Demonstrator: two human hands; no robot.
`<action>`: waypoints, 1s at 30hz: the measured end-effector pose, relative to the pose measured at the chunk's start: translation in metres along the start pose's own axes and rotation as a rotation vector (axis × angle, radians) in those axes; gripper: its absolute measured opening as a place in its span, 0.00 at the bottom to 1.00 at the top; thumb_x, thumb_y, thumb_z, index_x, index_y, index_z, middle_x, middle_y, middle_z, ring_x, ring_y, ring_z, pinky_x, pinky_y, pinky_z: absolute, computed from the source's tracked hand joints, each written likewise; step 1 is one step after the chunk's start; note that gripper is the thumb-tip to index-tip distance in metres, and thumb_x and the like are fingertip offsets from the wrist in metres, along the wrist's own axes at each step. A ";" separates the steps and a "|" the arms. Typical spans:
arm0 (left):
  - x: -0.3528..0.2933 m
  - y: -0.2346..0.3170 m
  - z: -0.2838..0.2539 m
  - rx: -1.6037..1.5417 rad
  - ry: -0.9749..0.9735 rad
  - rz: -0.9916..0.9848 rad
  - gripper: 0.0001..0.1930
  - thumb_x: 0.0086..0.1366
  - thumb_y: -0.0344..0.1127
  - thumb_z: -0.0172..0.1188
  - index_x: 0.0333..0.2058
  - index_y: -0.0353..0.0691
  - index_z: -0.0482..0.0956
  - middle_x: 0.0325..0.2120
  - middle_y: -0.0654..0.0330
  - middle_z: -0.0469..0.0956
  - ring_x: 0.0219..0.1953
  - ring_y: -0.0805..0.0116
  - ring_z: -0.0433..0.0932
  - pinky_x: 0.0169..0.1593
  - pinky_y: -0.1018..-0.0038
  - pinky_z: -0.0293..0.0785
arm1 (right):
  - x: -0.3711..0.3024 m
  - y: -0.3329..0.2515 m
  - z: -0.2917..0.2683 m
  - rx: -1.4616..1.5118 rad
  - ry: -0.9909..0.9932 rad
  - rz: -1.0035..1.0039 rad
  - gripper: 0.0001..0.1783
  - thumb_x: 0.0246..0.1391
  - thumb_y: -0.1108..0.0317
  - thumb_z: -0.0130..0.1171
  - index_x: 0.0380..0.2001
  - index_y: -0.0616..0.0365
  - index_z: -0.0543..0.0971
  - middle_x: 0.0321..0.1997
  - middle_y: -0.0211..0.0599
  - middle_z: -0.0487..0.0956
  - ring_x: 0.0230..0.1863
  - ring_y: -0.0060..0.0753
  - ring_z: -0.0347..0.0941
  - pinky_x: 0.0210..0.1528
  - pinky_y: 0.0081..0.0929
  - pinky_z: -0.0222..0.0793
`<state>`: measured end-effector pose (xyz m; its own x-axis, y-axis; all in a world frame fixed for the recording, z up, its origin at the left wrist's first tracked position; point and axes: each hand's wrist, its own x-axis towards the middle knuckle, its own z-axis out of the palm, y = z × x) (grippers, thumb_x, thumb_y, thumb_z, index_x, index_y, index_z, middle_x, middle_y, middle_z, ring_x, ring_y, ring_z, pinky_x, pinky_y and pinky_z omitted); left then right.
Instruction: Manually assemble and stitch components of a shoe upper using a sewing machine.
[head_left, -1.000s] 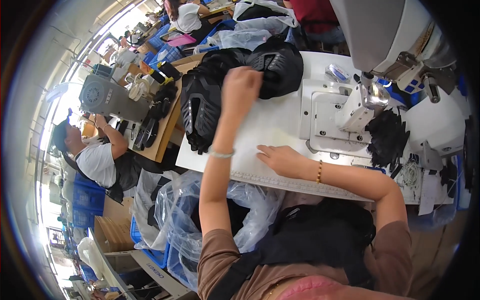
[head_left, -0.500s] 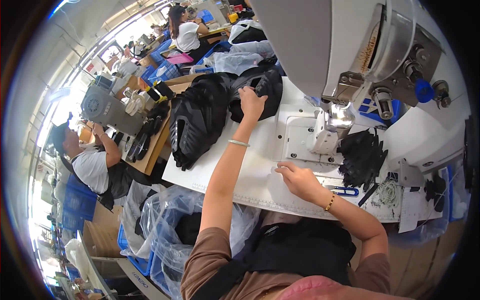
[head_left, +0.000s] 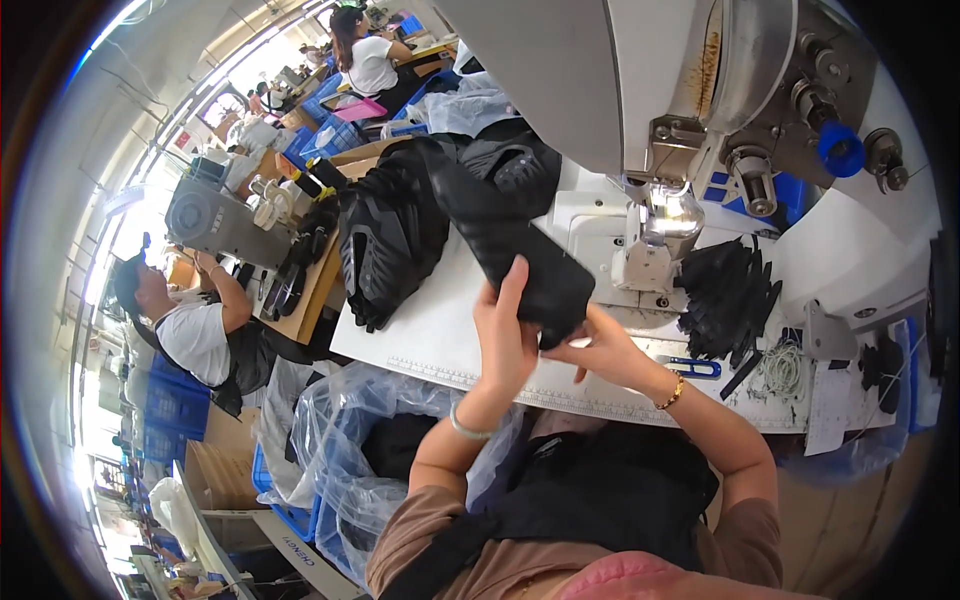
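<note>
A black shoe upper is held up over the white sewing machine table. My left hand is closed on its near end, with the thumb on top. At its near right edge, the fingers and thumb of my right hand pinch the material. From my hands the piece stretches away toward a pile of black shoe uppers at the left. Another black upper lies at the back of the table. To the right of the held piece stands the sewing machine's metal post, under the lit needle area.
Black strips are heaped right of the machine post, with a blue thread snipper and tangled pale cord nearby. A plastic-lined blue bin stands at the left. The machine head overhangs the table. Co-workers sit farther left.
My left hand has come back from the rear pile with a shoe upper. My right hand has risen slightly and now grips its edge.
</note>
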<state>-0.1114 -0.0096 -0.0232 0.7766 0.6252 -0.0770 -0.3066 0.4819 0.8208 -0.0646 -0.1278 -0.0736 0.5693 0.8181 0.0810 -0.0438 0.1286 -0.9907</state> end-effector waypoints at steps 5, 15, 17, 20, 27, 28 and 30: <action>0.001 -0.008 -0.053 -0.300 -0.170 -0.171 0.24 0.65 0.49 0.50 0.46 0.30 0.69 0.45 0.51 0.73 0.49 0.64 0.72 0.56 0.71 0.64 | -0.007 -0.008 -0.001 0.110 -0.021 0.201 0.14 0.54 0.64 0.58 0.35 0.67 0.76 0.30 0.35 0.78 0.12 0.23 0.72 0.11 0.16 0.62; 0.023 0.015 0.024 0.946 -0.396 0.482 0.15 0.63 0.33 0.55 0.20 0.32 0.65 0.15 0.67 0.54 0.21 0.83 0.54 0.22 0.80 0.52 | -0.013 -0.044 -0.026 0.260 0.153 0.032 0.14 0.55 0.62 0.57 0.28 0.63 0.73 0.18 0.33 0.76 0.07 0.20 0.68 0.07 0.14 0.55; 0.042 0.010 0.041 0.864 -0.453 0.528 0.14 0.65 0.35 0.52 0.22 0.34 0.67 0.15 0.69 0.55 0.20 0.84 0.52 0.22 0.81 0.50 | -0.017 -0.049 -0.032 0.249 0.301 -0.112 0.12 0.57 0.63 0.55 0.27 0.60 0.72 0.20 0.35 0.77 0.07 0.19 0.67 0.07 0.12 0.54; 0.063 -0.013 0.069 0.724 -0.537 0.394 0.13 0.66 0.36 0.50 0.25 0.33 0.70 0.15 0.69 0.60 0.19 0.84 0.58 0.21 0.82 0.55 | -0.017 -0.049 -0.043 0.161 0.497 -0.203 0.10 0.57 0.64 0.54 0.31 0.62 0.73 0.22 0.34 0.78 0.08 0.16 0.67 0.07 0.11 0.53; 0.091 -0.038 0.081 0.493 -0.662 0.331 0.08 0.60 0.25 0.51 0.23 0.29 0.75 0.16 0.72 0.68 0.18 0.85 0.60 0.19 0.83 0.55 | -0.017 -0.048 -0.051 0.110 0.662 -0.266 0.10 0.56 0.67 0.55 0.32 0.66 0.75 0.22 0.33 0.79 0.07 0.11 0.60 0.08 0.11 0.49; 0.093 -0.041 0.081 0.516 -0.696 0.366 0.07 0.58 0.24 0.51 0.23 0.29 0.75 0.16 0.71 0.68 0.19 0.85 0.60 0.20 0.83 0.55 | -0.017 -0.047 -0.053 0.077 0.681 -0.270 0.10 0.55 0.67 0.56 0.31 0.66 0.76 0.21 0.32 0.79 0.08 0.10 0.59 0.09 0.11 0.49; 0.090 -0.040 0.087 0.531 -0.709 0.422 0.07 0.55 0.23 0.50 0.20 0.30 0.72 0.17 0.71 0.69 0.20 0.86 0.61 0.21 0.81 0.56 | -0.019 -0.052 -0.054 0.090 0.716 -0.261 0.10 0.53 0.68 0.58 0.30 0.68 0.77 0.18 0.29 0.77 0.09 0.10 0.58 0.10 0.12 0.49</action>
<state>0.0191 -0.0258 -0.0135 0.8640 0.0853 0.4962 -0.4821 -0.1441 0.8642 -0.0292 -0.1800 -0.0298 0.9618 0.1964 0.1904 0.1160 0.3377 -0.9341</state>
